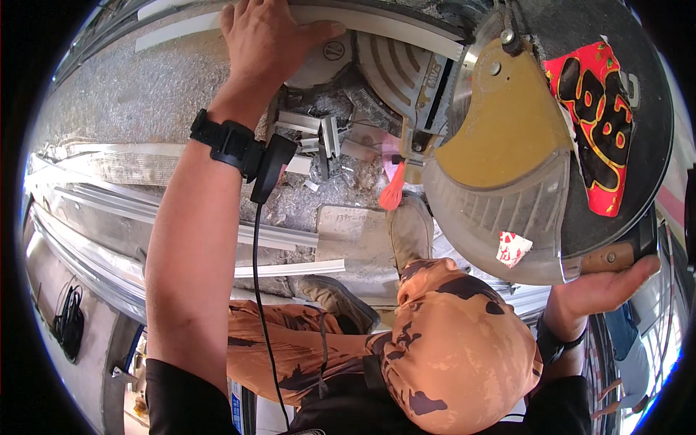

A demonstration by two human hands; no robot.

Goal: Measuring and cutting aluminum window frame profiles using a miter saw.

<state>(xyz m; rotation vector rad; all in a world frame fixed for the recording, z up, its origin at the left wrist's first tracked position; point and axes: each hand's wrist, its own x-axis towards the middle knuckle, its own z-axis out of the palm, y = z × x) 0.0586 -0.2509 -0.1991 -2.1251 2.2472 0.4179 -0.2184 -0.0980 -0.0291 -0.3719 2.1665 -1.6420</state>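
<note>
Though slim, strip (377, 25) beneath left fingers (320, 31)

1. In the middle, we see short silver profile pieces (330, 136) lying in a loose pile on a gritty, speckled surface.
2. Nearer than those, we find a pale flat panel (354, 235) with faint handwriting on it.
3. Just left of the panel's near end, we notice a thin white strip (290, 270) lying crosswise.
4. Along the left, we have a bundle of long silver profiles (83, 257).
5. Near left, we spot a black coiled cable (70, 319).
6. At the near right, we see another person (634, 368), wearing a pale top.
</note>
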